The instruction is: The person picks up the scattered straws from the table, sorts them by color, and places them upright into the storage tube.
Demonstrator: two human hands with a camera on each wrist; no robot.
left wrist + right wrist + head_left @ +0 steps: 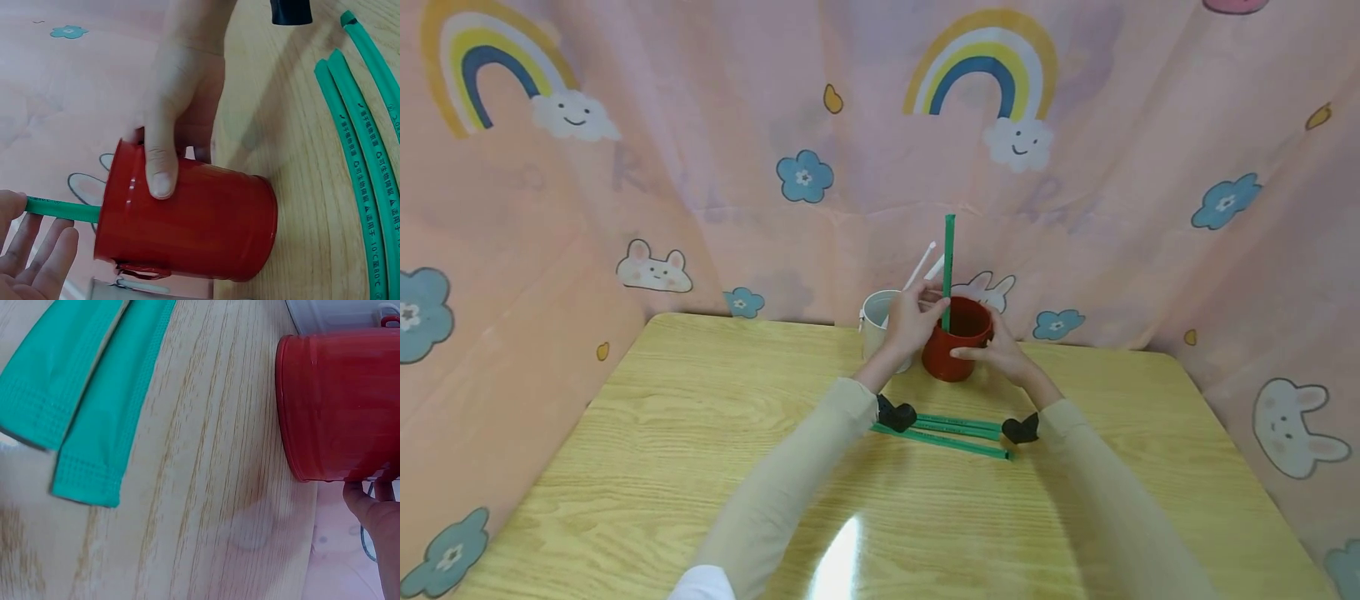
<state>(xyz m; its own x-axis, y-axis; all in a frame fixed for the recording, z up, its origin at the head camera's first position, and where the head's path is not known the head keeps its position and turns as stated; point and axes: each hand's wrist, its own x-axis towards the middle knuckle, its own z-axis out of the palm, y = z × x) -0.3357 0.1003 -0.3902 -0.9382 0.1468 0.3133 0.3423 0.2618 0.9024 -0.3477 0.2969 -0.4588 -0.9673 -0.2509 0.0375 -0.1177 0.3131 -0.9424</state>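
My left hand (912, 321) pinches a green-wrapped straw (949, 250) that stands upright, its lower end inside a red bucket (951, 358). In the left wrist view, the thumb and fingers of this hand meet on the straw (62, 209) just outside the bucket's mouth. My right hand (1002, 350) grips the bucket at its right side, thumb across the front near the rim; the right wrist view has its fingers (362, 503) against the wall. Several more green-wrapped straws (958, 445) lie on the table in front of the bucket, printed with black text.
Left of the red bucket stands a white bucket (874, 321) with white sticks (921, 265) poking out, partly behind my left hand. A patterned pink curtain (880, 167) hangs along the back edge of the wooden table (700, 433). Black straps (897, 414) hang at both wrists.
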